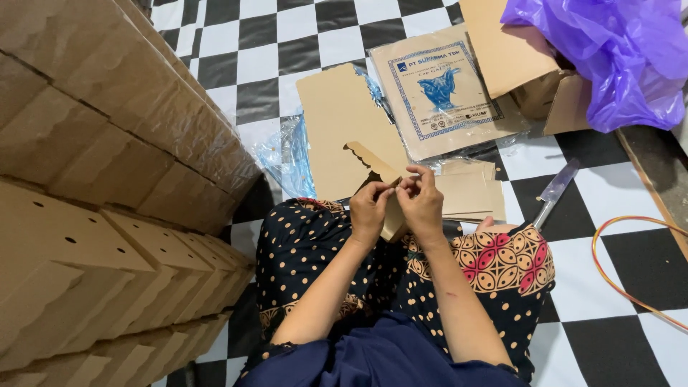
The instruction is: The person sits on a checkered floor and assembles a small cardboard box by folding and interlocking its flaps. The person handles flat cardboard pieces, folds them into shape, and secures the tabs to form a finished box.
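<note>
Both forearms reach forward from the lap, elbows bent, and the left hand [369, 211] and right hand [423, 204] meet close together above the knees. Their fingers [423, 179] are curled tight, pinching the upper edge of a folded cardboard piece [383, 186] with a scalloped rim; it stands tilted between the two hands, just over the patterned trousers [502, 265].

To the left a big stack of folded cardboard boxes [100, 179] fills the view, brown and matt, with wavy cut edges and small round holes, the pieces nested one against the next. Top right, an open cardboard carton [516, 50] holds a crumpled purple plastic bag [616, 50], glossy and thin, which spills over its flap.

On the black-and-white checkered floor [272, 43], ahead of the hands, lies a flat cardboard sheet [337, 122] partly on clear plastic wrap [287, 154]. Beside it is a pack of brown sheets [444, 93] in clear film with a blue print on its face. Just beyond the hands lie more flat cardboard blanks [473, 193]. A knife [555, 190] with a pale blade lies near the right knee, and a thin red-and-yellow cable [623, 272] curves over the floor at the right.
</note>
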